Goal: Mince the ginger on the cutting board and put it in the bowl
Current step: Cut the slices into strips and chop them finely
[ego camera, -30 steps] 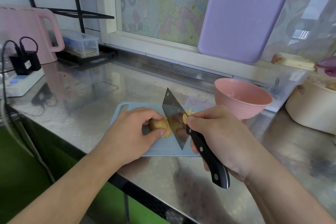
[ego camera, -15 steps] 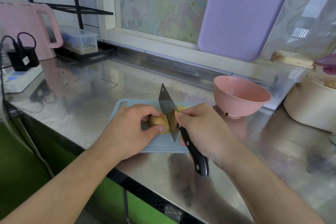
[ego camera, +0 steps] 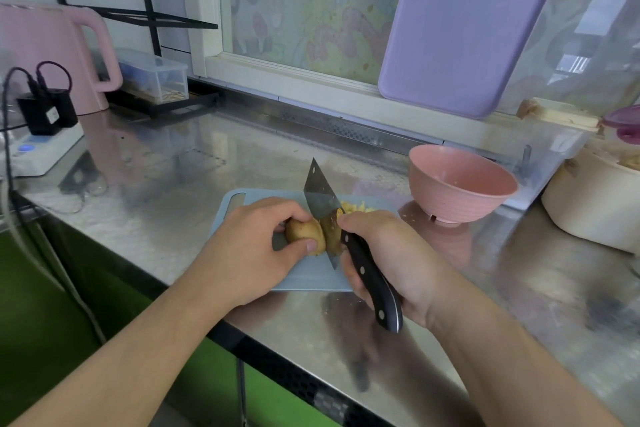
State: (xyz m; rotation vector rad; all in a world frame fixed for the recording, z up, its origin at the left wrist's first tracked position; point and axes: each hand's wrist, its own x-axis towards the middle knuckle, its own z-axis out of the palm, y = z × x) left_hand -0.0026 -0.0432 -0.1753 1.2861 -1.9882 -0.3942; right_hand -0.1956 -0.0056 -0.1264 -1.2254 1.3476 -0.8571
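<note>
A tan piece of ginger [ego camera: 304, 231] lies on the pale blue cutting board [ego camera: 304, 276] near the counter's front edge. My left hand [ego camera: 252, 250] pinches the ginger between thumb and curled fingers. My right hand [ego camera: 394, 256] grips the black handle of a cleaver [ego camera: 320, 199]. Its blade stands edge-down against the ginger's right end. A small heap of yellow cut ginger [ego camera: 356, 207] lies on the board beyond my right hand. The pink bowl [ego camera: 460, 184] stands to the right of the board, with a few small specks inside.
A pink kettle [ego camera: 52, 52] and a power strip with black plugs [ego camera: 41, 146] stand at the far left. A clear lidded box [ego camera: 152, 78] sits at the back. A purple board [ego camera: 471, 21] leans on the window. A cream pot [ego camera: 599, 204] stands at the right.
The cleaver has come down from its raised position and shifted left, its blade now against the ginger. My left hand has kept its hold on the ginger.
</note>
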